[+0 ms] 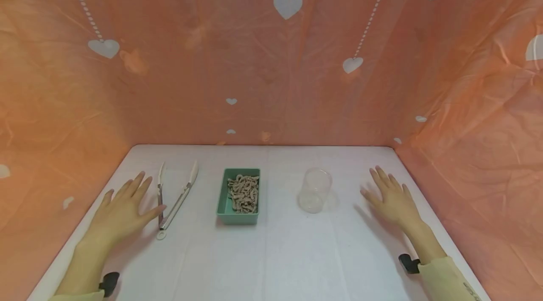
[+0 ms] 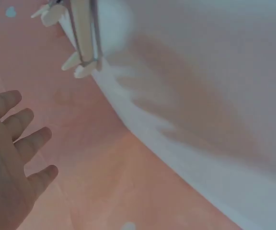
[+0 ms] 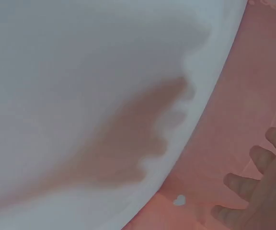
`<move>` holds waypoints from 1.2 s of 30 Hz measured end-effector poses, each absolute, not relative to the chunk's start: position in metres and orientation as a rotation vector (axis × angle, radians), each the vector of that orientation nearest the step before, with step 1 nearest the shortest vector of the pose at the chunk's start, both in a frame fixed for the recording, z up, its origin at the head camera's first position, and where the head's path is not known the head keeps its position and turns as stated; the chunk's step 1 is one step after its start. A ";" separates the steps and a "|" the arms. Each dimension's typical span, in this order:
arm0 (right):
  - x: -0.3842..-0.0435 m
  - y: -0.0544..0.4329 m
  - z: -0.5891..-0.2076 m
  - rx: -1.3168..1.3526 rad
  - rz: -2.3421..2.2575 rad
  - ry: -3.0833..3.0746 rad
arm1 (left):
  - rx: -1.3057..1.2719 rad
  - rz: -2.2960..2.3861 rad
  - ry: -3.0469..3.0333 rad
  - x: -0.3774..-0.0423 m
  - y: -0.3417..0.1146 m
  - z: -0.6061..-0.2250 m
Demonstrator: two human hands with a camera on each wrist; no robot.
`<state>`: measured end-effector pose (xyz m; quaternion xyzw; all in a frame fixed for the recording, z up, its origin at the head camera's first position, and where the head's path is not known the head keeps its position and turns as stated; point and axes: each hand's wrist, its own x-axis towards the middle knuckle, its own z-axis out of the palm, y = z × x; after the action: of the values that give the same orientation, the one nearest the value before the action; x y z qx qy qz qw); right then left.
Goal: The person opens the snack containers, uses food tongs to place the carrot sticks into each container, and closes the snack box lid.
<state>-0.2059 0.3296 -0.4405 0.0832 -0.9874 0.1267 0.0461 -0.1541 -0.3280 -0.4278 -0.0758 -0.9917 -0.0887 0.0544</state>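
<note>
My left hand (image 1: 120, 213) hovers with spread fingers at the left of the white table, its thumb overlapping the tongs in the head view. Those metal tongs (image 1: 180, 201) lie spread apart, with pale tips toward the back and a ring at the near end. In the left wrist view the tongs (image 2: 84, 36) show at the top. A green tray (image 1: 238, 218) at the middle holds a heap of short greyish-brown twisted pieces (image 1: 244, 192). Right of it is a clear plastic cup (image 1: 316, 191). My right hand (image 1: 393, 201) is held at the right with fingers spread, holding nothing.
The white-covered table (image 1: 271, 263) ends at a back edge against an orange curtain (image 1: 254, 65) with pale hearts. The curtain also runs along both sides, close beside each hand. Dark wrist bands (image 1: 409, 263) sit below the hands.
</note>
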 end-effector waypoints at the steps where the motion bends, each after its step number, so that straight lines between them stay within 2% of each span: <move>1: -0.206 0.329 -0.439 0.261 0.383 -2.998 | -0.239 -0.269 -2.999 -0.154 -0.326 -0.426; 19: -0.201 0.288 -0.421 0.368 0.515 -2.777 | -0.418 -0.328 -2.809 -0.165 -0.259 -0.391; 36: -0.202 0.250 -0.417 0.506 0.631 -2.677 | -0.629 -0.484 -2.587 -0.191 -0.169 -0.382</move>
<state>-0.2024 0.2500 -0.4165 0.1784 -0.9430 0.2222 0.1719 -0.1908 -0.1689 -0.3823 -0.2269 -0.9334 -0.1748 0.2163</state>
